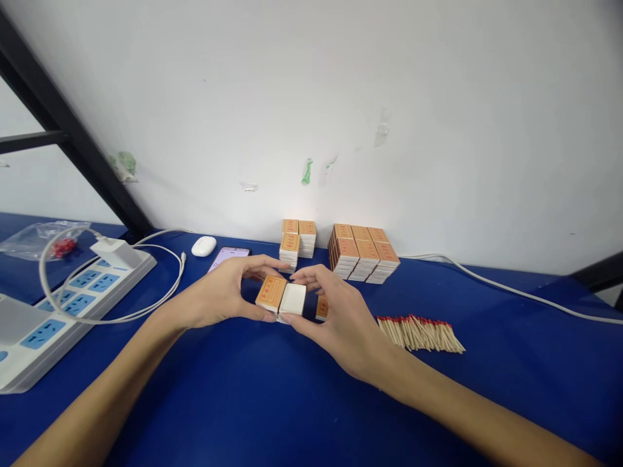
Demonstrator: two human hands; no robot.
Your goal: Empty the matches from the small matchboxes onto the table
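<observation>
Low over the blue table, two matchboxes are held side by side between my hands. My left hand [219, 292] is closed at the left one, a matchbox with an orange label [271, 293], its thumb at the near edge and fingers at the far side. My right hand [335, 318] grips the white-faced matchbox [293, 299], which shows a dark strip along its right edge. Whether more boxes lie beneath these two, I cannot tell. Another orange-labelled matchbox [322, 307] lies partly hidden behind my right hand.
Stacked matchboxes [298, 239] and a larger block of matchboxes [363, 253] stand by the wall. Loose red-tipped matches [421, 333] lie right. On the left are a power strip [73, 305], a white cable [160, 301], a phone [228, 255] and a white earphone case [204, 246].
</observation>
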